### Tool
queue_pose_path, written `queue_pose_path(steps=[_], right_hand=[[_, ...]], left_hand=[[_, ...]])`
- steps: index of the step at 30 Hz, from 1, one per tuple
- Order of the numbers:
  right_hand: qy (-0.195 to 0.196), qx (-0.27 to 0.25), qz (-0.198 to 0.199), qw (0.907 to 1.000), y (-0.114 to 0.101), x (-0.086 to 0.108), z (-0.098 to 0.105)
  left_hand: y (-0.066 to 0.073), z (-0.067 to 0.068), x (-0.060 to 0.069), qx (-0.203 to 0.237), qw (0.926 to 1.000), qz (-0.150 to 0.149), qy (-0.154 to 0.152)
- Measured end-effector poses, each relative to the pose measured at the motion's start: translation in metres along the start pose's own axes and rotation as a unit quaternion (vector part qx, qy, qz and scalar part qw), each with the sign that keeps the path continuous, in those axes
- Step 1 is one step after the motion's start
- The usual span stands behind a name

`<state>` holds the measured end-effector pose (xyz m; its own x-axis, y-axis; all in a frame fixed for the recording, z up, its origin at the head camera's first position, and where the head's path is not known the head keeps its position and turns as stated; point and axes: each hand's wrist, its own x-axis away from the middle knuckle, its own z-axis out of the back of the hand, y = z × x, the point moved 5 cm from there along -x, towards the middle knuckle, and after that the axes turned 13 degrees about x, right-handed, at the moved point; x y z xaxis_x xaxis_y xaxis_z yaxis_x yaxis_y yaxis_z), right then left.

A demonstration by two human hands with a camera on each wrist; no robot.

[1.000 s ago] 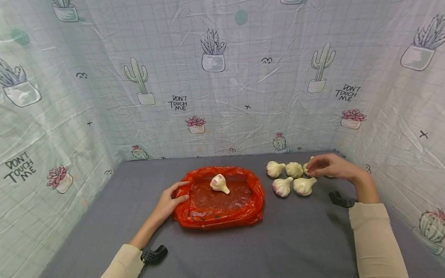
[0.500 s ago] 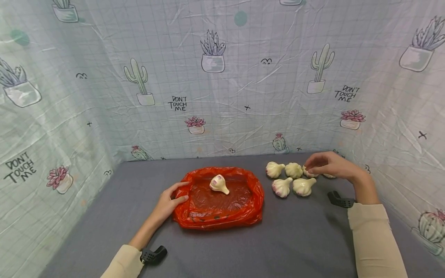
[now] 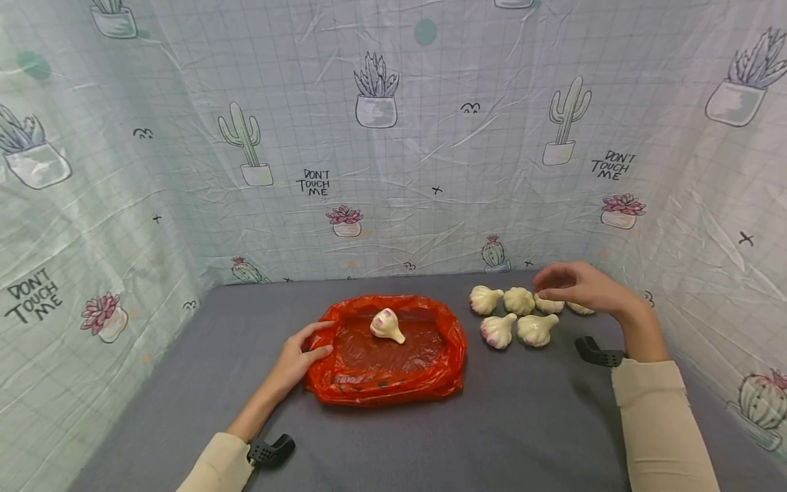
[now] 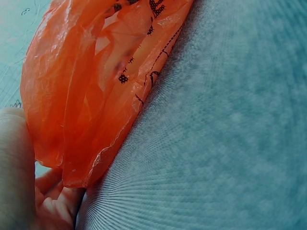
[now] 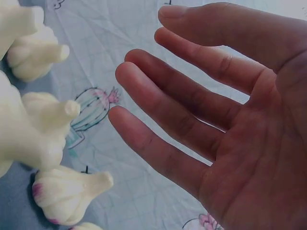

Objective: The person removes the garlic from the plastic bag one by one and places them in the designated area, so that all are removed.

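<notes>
A red plastic bag lies spread open on the table, with one garlic bulb at its far inside. My left hand holds the bag's left end, thumb and a finger over the rim. In the left wrist view the bag's side hangs between the thumb and the fingers. My right hand hovers over the garlic at the right, palm facing left and fingers loosely bent. Nothing is in it, as the right wrist view of the hand shows. Nearest beneath it is a garlic bulb, partly covered by the hand.
Several more garlic bulbs lie grouped at the back right, among them a front one and a left one. A patterned curtain encloses the grey table at the back and sides.
My right hand has risen slightly and drifted left, its fingers spreading wider. More of the bulbs beneath it now show. The left hand and the bag have stayed put.
</notes>
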<state>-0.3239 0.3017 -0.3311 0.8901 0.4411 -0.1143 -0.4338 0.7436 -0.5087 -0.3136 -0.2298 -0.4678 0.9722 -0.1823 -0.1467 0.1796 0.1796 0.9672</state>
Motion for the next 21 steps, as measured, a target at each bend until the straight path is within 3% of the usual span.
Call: queue_pose_path(steps=[11,21], right_hand=[[0.011,-0.005,0.029,0.9995,-0.027,-0.004,0.001],[0.028,-0.005,0.048,0.9984,-0.038,-0.012,-0.006]], left_hand=[[0.001,0.0,0.0,-0.001,1.0,0.001,0.001],[0.0,0.0,-0.001,-0.005,1.0,0.003,0.001]])
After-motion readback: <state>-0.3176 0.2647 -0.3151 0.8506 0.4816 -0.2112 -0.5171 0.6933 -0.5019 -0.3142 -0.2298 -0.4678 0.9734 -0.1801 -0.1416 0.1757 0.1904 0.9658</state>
